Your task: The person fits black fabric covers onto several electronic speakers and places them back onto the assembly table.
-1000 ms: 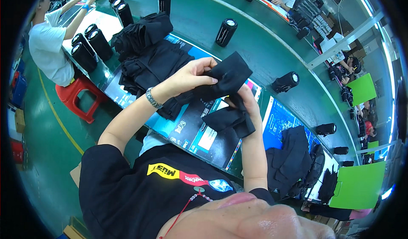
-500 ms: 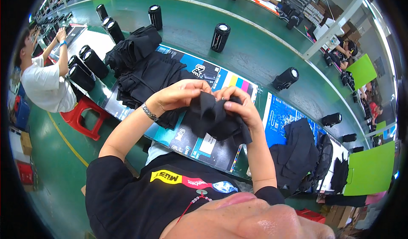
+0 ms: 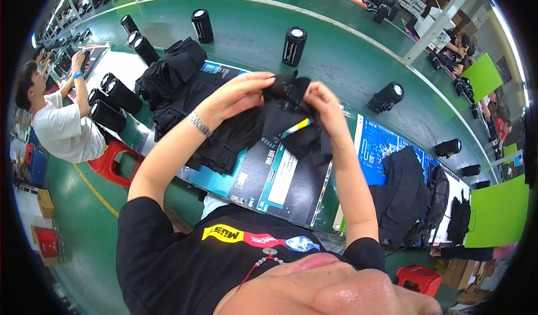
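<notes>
Above the printed boards, a black cloth piece (image 3: 276, 123) is stretched between my hands, its lower part hanging in loose folds. My left hand (image 3: 244, 95) pinches its upper left edge. On the other side, my right hand (image 3: 327, 110) grips the upper right edge between thumb and fingers. Faint small grey marks show on the cloth. To the left of my left hand lies a heap of similar black cloth pieces (image 3: 168, 99). More black cloth (image 3: 402, 189) is piled to the right of my right forearm.
Black cylindrical speakers stand on the green line beyond the table, one (image 3: 293, 46) straight ahead and another (image 3: 386, 96) lying tilted at right. Printed boards (image 3: 224, 186) cover the table. A co-worker (image 3: 70, 116) sits at left by a red stool (image 3: 115, 166). Green panels (image 3: 496, 214) rise at right.
Both hands have lifted farther from me and spread apart. The cloth, bunched before, is now drawn out between them and its lower part hangs open.
</notes>
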### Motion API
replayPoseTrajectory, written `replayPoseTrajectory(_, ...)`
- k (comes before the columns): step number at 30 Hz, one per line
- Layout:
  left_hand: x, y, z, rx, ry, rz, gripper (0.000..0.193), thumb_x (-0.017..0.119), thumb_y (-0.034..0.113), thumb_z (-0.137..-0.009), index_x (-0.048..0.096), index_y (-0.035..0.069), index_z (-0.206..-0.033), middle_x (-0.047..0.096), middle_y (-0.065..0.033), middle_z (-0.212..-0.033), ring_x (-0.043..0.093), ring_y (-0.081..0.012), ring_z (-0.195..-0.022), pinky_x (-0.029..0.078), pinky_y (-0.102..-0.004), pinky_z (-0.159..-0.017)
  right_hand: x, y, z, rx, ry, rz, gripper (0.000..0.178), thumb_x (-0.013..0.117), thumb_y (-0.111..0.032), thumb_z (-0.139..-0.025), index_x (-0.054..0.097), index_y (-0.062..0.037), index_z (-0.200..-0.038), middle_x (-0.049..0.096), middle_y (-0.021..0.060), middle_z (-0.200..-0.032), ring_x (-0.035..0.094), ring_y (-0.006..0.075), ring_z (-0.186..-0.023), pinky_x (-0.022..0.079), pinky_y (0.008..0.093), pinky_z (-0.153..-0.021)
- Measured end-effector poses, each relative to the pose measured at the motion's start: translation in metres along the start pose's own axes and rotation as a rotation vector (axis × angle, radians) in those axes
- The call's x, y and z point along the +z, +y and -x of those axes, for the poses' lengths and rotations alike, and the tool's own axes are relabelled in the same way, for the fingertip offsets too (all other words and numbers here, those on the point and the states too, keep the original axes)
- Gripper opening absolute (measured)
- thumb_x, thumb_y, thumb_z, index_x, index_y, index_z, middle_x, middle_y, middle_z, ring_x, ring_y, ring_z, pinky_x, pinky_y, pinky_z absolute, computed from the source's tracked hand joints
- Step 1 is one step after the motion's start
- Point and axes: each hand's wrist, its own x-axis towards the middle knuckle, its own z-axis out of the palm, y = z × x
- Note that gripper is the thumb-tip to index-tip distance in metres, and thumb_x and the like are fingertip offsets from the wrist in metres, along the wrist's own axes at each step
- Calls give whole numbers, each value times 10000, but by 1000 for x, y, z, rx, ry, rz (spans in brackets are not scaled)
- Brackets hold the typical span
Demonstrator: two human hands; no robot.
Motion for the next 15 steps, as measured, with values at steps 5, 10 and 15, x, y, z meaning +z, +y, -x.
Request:
replayPoseTrajectory(5, -43, 7, -77, 101, 215, -177, 301, 577, 129, -911, 589, -68, -1137, 657, -79, -1023, 615, -119, -861, 484, -245, -767, -9, 14, -83, -157, 333, 155, 152, 677, -154, -831, 646, -15, -883, 665, 47, -842, 570, 98, -777, 441, 262, -701)
replayPoseTrajectory(10, -73, 30, -157, 221, 398, -542, 222, 657, 125, -848, 667, -40, -996, 680, -64, -904, 609, -108, -797, 467, -234, -711, -31, 28, -144, -126, 623, 448, 168, 693, -179, -802, 630, -26, -833, 651, 119, -808, 598, 209, -756, 452, 319, -717)
replayPoseTrajectory(15, -120, 22, -209, 236, 482, -538, 188, 626, 155, -880, 657, -14, -959, 664, -57, -895, 603, -98, -737, 460, -218, -659, -31, 60, -192, -146, 768, 501, 174, 688, -182, -805, 607, -29, -825, 642, 134, -795, 607, 298, -765, 459, 366, -720)
